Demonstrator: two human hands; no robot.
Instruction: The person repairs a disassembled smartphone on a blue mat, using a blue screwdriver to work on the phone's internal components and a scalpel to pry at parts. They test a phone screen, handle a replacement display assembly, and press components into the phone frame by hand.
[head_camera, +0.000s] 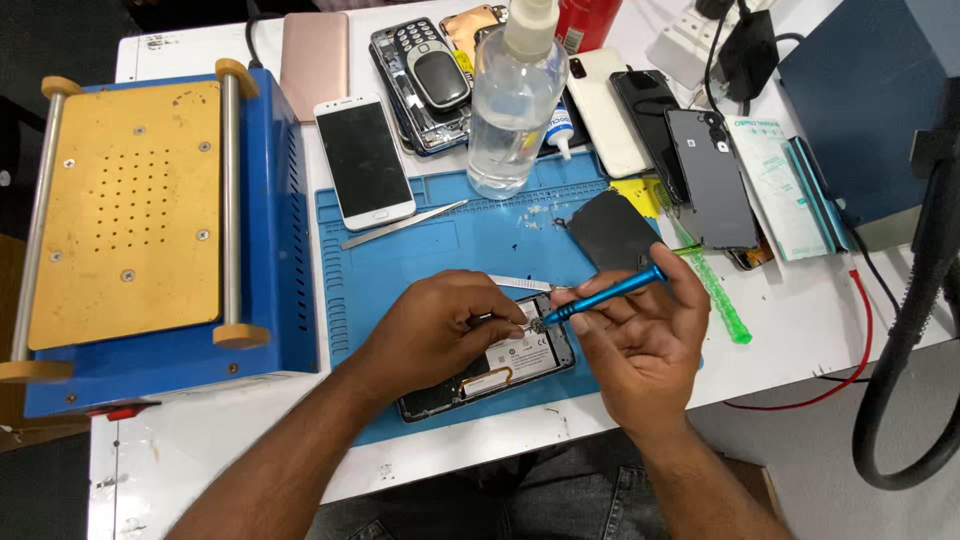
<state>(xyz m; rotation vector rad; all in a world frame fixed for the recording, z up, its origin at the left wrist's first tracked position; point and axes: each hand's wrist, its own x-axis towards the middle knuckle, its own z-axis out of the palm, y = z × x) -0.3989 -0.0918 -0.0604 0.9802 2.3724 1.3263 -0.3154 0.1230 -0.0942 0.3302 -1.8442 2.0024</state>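
An opened phone (510, 362) with its back off lies on the blue work mat (440, 250), showing a white-labelled battery. My left hand (440, 325) rests on the phone's upper left part, fingertips pressing near its top edge. My right hand (640, 340) holds a blue screwdriver (605, 292), its tip touching the phone's top end beside my left fingertips. A dark back cover (612, 232) lies on the mat just beyond the screwdriver.
A blue machine with a yellow perforated plate (130, 210) stands at the left. A clear spray bottle (515, 100), metal tweezers (400, 226), a white-framed phone (363, 160), several other phones and covers (700, 170), a green tool (722, 295) and a black hose (900, 380) surround the mat.
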